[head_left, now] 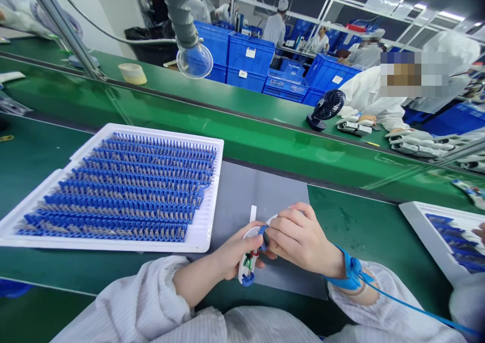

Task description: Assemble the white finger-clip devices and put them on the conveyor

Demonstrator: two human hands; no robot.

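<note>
Low over the grey mat [273, 191], my left hand [238, 249] is closed round a small white device housing [242, 267]. The housing is open on one side, showing red and green wires and a small green board, with a blue piece at its lower end. My right hand [297, 237] is closed at the housing's upper end, fingertips pinched beside a blue part [263, 236] with a dark patch. The fingers hide what exactly they grip there. A blue wrist strap [346, 272] with a cord is round my right wrist. Just beyond lies a white strip [253, 213].
Left of the mat, a white tray [210, 216] holds rows of blue parts with metal pieces. Another white tray [420, 232] is at the right edge. Across a green divider are a tape roll [132, 74], a small fan [328, 108], an extraction nozzle [194, 60] and a co-worker [382, 95].
</note>
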